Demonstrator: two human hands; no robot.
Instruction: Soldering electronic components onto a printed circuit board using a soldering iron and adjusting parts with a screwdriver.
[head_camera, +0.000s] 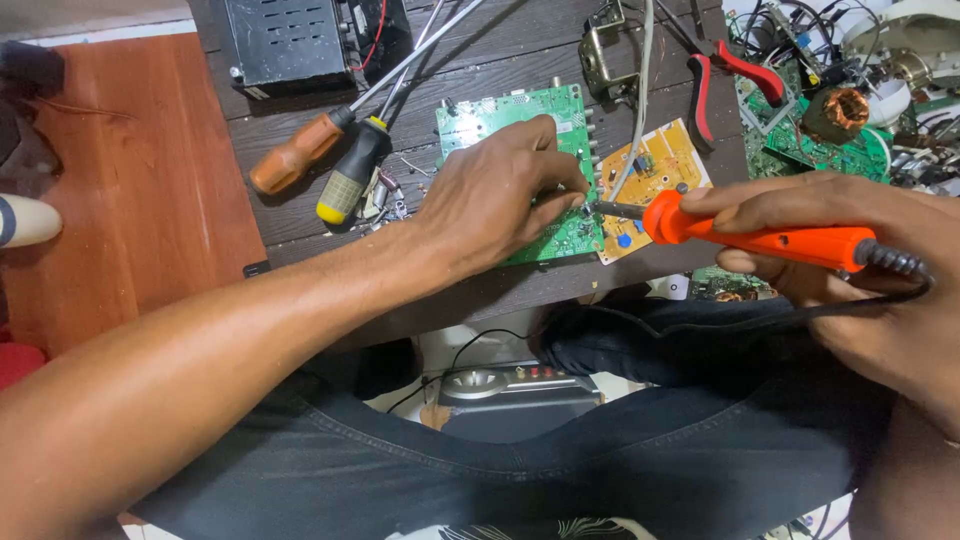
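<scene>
A green circuit board (505, 108) lies on the dark wooden table (300, 215). My left hand (495, 195) rests on the board, fingers pinched at its right edge near a small part I cannot make out. My right hand (850, 260) grips an orange soldering iron (760, 238), whose metal tip (605, 209) meets the pinched fingertips at the board's right edge. A smaller yellow circuit board (665, 160) lies just right of the green one, under the iron's tip.
Two screwdrivers, one with an orange handle (295, 155) and one with a black-and-yellow handle (352, 172), lie left of the board. A black metal box (285, 40) sits at the back. Red-handled pliers (735, 75) and a heap of boards, coils and wires (840, 110) fill the right.
</scene>
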